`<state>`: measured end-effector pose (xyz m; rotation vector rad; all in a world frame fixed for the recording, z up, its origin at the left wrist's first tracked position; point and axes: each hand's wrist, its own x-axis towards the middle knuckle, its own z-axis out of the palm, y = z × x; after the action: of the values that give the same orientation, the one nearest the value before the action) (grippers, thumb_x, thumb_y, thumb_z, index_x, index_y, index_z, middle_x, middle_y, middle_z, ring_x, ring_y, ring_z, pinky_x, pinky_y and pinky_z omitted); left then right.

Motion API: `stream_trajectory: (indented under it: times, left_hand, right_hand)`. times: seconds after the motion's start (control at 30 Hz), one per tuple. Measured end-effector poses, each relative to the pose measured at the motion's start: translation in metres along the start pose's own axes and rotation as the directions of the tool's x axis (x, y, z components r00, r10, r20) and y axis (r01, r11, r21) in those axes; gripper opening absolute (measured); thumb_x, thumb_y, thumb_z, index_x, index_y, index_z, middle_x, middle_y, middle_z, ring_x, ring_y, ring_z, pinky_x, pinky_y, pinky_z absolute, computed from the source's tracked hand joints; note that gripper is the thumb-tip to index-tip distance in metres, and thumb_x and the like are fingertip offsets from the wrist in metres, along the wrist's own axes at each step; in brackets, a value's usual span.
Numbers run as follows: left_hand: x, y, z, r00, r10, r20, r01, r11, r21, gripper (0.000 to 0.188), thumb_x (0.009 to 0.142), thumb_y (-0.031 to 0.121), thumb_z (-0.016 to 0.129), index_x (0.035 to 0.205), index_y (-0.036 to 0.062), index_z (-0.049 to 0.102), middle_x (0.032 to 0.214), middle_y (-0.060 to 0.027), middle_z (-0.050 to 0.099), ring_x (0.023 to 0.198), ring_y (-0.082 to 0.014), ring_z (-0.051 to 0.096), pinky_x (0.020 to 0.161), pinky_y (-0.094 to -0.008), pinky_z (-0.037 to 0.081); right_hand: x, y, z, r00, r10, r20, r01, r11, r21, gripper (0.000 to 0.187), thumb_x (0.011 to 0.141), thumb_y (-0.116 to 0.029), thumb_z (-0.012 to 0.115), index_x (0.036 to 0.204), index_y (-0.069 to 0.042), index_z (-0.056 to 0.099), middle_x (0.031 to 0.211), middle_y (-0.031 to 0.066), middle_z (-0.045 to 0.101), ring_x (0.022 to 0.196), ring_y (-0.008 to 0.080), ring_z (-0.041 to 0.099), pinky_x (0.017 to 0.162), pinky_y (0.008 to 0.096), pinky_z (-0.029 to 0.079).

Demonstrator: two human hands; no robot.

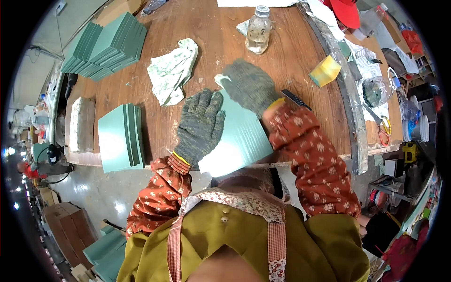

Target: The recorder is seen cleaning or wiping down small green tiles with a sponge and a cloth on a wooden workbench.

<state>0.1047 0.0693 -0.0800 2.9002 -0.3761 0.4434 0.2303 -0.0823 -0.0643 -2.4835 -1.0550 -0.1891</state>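
A stack of pale green sheets or panels (244, 136) lies at the table's near edge, its layered edges facing right. My left hand (199, 122), in a dark grey-green knit glove, rests flat along the stack's left side with fingers stretched out. Over the far end of the stack is my right hand (249, 84), gloved alike, its fingers pressed together over a pale cloth (219, 81). Only a small edge of that cloth shows; the glove hides the rest. Just right of the right wrist lies a black brush or comb-like tool (296, 99).
A crumpled white-green rag (174, 70), a lidded glass jar (259, 30) and a yellow sponge (325, 71) lie farther off. Green stacks stand at near left (121, 136) and far left (108, 44), beside a wrapped white block (82, 124). Scissors (384, 129) lie on the right side table.
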Motion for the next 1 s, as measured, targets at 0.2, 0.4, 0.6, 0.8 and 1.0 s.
stream_trajectory:
  times: [0.2, 0.4, 0.6, 0.8, 1.0]
  left_hand:
    - [-0.002, 0.006, -0.001, 0.995, -0.101, -0.010, 0.101, 0.990, 0.094, 0.039, 0.096, 0.021, 0.046, 0.129, 0.0002, 0.051, 0.129, -0.0226, 0.052, 0.124, -0.0375, 0.046, 0.107, -0.0493, 0.029]
    - [-0.004, 0.004, 0.002, 0.994, -0.091, -0.065, 0.096, 0.993, 0.071, 0.038, 0.095, 0.020, 0.048, 0.127, 0.0005, 0.051, 0.127, -0.0222, 0.053, 0.122, -0.0378, 0.047, 0.105, -0.0498, 0.031]
    - [0.002, 0.006, 0.001, 0.994, -0.090, -0.069, 0.093, 0.995, 0.046, 0.038, 0.094, 0.018, 0.050, 0.128, 0.0004, 0.051, 0.127, -0.0221, 0.054, 0.119, -0.0383, 0.049, 0.103, -0.0485, 0.034]
    - [0.002, 0.008, 0.004, 0.989, -0.098, -0.112, 0.099, 0.995, 0.011, 0.035, 0.094, 0.019, 0.051, 0.124, 0.0017, 0.055, 0.124, -0.0218, 0.056, 0.119, -0.0382, 0.050, 0.103, -0.0478, 0.035]
    - [-0.016, 0.007, -0.002, 0.960, -0.186, -0.210, 0.176, 0.982, -0.066, 0.037, 0.093, 0.021, 0.052, 0.123, 0.0009, 0.055, 0.123, -0.0208, 0.056, 0.119, -0.0376, 0.049, 0.104, -0.0482, 0.035]
  right_hand:
    - [-0.052, 0.000, -0.007, 0.989, -0.138, -0.049, 0.140, 0.990, 0.021, 0.021, 0.085, -0.017, 0.061, 0.105, -0.010, 0.063, 0.096, 0.0115, 0.062, 0.089, 0.0280, 0.061, 0.079, 0.0368, 0.051]
    - [-0.181, -0.016, -0.037, 0.987, -0.050, -0.151, 0.066, 0.993, 0.102, 0.027, 0.083, -0.012, 0.063, 0.110, -0.010, 0.062, 0.102, 0.0106, 0.061, 0.088, 0.0282, 0.061, 0.073, 0.0398, 0.053]
    - [-0.150, -0.061, -0.032, 0.938, -0.051, -0.344, 0.034, 0.998, -0.056, 0.027, 0.087, -0.024, 0.062, 0.109, -0.009, 0.062, 0.102, 0.0092, 0.057, 0.092, 0.0254, 0.059, 0.070, 0.0358, 0.054]
    - [-0.191, -0.055, -0.017, 0.925, -0.344, -0.162, 0.337, 0.939, -0.071, 0.028, 0.082, -0.023, 0.057, 0.108, -0.013, 0.060, 0.105, 0.0065, 0.053, 0.098, 0.0250, 0.055, 0.067, 0.0379, 0.052]
    - [-0.210, -0.019, -0.041, 0.957, 0.291, -0.019, -0.265, 0.894, 0.361, 0.030, 0.085, -0.020, 0.064, 0.112, -0.006, 0.064, 0.108, 0.0135, 0.062, 0.097, 0.0299, 0.062, 0.085, 0.0384, 0.050]
